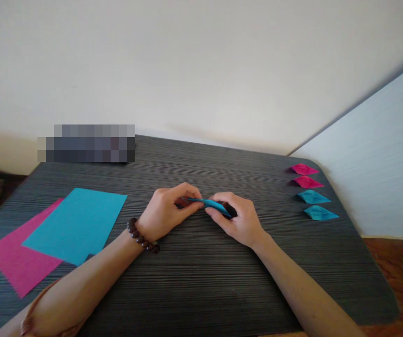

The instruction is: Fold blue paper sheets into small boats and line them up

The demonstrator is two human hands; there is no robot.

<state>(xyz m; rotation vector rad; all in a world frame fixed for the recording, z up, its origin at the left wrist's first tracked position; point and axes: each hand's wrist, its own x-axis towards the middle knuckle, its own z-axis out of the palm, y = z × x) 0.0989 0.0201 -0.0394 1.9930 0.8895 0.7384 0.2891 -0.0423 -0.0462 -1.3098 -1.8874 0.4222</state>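
A folded strip of blue paper (211, 204) lies between both hands at the middle of the dark striped table (201, 281). My left hand (168, 211) pinches its left end, fingers curled; a brown bead bracelet (141, 236) sits on that wrist. The right end is gripped by my right hand (238, 219), thumb on top. Both hands rest on the tabletop.
A flat blue sheet (77, 223) overlaps a pink sheet (19, 262) at the left. Two pink folded boats (305, 175) and two blue folded boats (316, 205) line the right edge. A blurred dark object (87, 142) sits at the back left. A pale wall rises behind.
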